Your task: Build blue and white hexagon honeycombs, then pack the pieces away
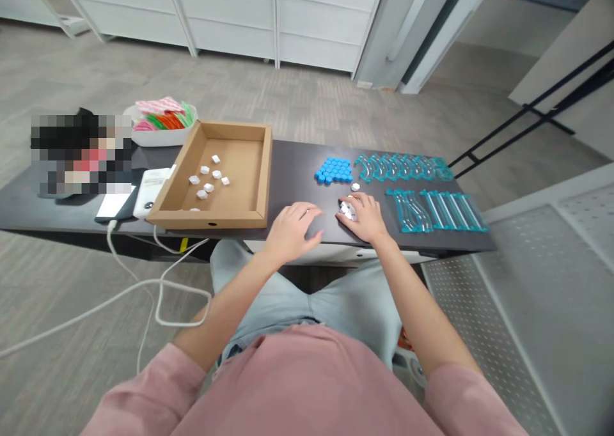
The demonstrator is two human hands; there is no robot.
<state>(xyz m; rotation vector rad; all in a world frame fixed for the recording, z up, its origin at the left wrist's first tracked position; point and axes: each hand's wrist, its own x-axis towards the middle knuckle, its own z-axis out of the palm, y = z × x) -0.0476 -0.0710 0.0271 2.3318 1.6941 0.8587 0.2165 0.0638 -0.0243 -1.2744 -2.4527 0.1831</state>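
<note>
Above the near edge of the dark table, my left hand [291,231] is empty, its thumb and fingers apart in a loose curve. My right hand [365,218] rests on the table to the right of it, thumb and fingers curled round a cluster of small white faceted plastic pieces [347,211]. My fingers partly cover that cluster. One more white piece [355,186] lies by itself just beyond my right fingertips. Behind it sits a tight group of blue plastic pieces [333,170]. Several white pieces [208,187] are scattered inside the open cardboard box [263,180] to the left.
Clear teal-ended curved tubes [403,167] line the back right, with bent tubes [413,212] and straight tubes [453,211] in front. At left are a white phone-like device [150,192], a white cable [111,228] and a white tub [158,137] of colourful strips.
</note>
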